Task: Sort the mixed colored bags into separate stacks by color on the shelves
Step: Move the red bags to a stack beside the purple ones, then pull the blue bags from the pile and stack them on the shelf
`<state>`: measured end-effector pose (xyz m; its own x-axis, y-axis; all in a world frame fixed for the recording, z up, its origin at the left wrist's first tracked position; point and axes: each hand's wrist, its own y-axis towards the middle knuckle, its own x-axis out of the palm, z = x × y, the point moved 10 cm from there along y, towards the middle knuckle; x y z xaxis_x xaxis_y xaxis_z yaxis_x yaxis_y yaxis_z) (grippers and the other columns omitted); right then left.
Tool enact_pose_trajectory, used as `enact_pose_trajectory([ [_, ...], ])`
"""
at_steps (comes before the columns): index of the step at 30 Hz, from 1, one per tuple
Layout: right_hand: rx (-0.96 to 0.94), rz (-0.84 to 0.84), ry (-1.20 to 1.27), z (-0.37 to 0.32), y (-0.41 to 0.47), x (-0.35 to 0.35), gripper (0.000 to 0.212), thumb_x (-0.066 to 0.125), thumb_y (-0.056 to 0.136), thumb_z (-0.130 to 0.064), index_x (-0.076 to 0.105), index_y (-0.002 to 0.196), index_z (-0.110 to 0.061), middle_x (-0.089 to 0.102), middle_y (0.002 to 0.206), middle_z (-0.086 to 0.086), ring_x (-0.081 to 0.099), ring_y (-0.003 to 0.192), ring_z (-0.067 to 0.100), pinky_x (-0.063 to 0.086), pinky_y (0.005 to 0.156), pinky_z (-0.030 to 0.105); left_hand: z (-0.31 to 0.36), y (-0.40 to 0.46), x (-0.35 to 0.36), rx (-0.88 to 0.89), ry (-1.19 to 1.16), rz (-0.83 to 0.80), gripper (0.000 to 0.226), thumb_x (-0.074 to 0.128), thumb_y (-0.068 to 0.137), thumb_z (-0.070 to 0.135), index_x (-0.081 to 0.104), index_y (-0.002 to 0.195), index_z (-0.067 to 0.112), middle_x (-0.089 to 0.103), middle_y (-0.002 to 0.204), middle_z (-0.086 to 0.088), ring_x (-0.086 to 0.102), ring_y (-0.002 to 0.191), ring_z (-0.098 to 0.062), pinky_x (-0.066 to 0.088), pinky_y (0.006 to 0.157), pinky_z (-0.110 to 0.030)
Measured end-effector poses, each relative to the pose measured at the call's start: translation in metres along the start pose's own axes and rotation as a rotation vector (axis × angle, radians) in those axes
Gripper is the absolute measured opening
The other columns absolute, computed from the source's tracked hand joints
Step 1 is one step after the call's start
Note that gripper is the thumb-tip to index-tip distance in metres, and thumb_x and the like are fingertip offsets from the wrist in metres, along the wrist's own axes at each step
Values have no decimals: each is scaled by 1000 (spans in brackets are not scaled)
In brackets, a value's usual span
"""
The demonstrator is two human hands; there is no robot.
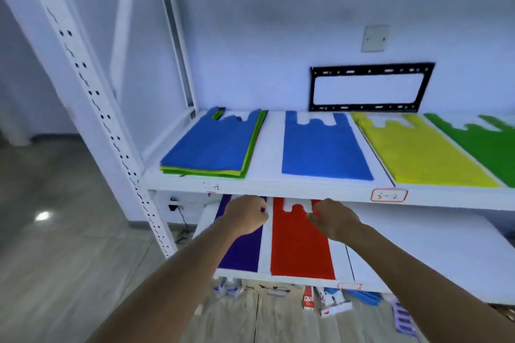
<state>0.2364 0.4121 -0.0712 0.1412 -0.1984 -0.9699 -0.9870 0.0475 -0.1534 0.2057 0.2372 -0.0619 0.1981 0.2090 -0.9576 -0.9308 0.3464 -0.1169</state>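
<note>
On the upper shelf (267, 185) lies a mixed stack (214, 147) with a blue bag on top and green and yellow edges showing beneath. To its right lie a blue stack (323, 145), a yellow stack (418, 153) and a green stack (490, 147). The lower shelf (266, 248) holds a purple bag (245, 250) and a red bag (299, 245) side by side. My left hand (245, 216) hovers over the purple bag's top with fingers curled, nothing visible in it. My right hand (331, 218) grips the red bag's upper right handle.
A white perforated upright post (92, 108) stands at the left front of the rack. A black bracket frame (370, 86) hangs on the wall behind. Boxes and small items (328, 301) sit on the floor under the lower shelf. Bare white shelf (432, 248) extends to the right of the red bag.
</note>
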Motion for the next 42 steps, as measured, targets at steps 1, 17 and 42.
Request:
enact_pose_trajectory([
  [1, -10, 25, 8, -8, -2, -18, 40, 39, 97, -41, 63, 109, -11, 65, 110, 8, 63, 98, 25, 51, 85, 36, -3, -2, -22, -16, -1, 27, 33, 47, 94, 28, 66, 116, 13, 67, 110, -5, 62, 109, -25, 48, 88, -36],
  [17, 57, 8, 207, -116, 100, -94, 41, 39, 99, -37, 58, 121, -7, 57, 127, 10, 53, 116, 27, 46, 95, 35, -151, 70, -172, -96, 125, 24, 36, 44, 97, 29, 58, 128, 18, 55, 134, -1, 50, 123, -24, 43, 100, -36],
  [42, 479, 95, 572, -132, 250, -25, 16, 50, 84, -10, 45, 68, -9, 46, 63, 1, 45, 58, 19, 29, 47, 25, -343, 238, -135, -348, -224, 53, 47, 41, 96, 34, 46, 133, 5, 50, 135, -13, 51, 121, -29, 43, 96, -36],
])
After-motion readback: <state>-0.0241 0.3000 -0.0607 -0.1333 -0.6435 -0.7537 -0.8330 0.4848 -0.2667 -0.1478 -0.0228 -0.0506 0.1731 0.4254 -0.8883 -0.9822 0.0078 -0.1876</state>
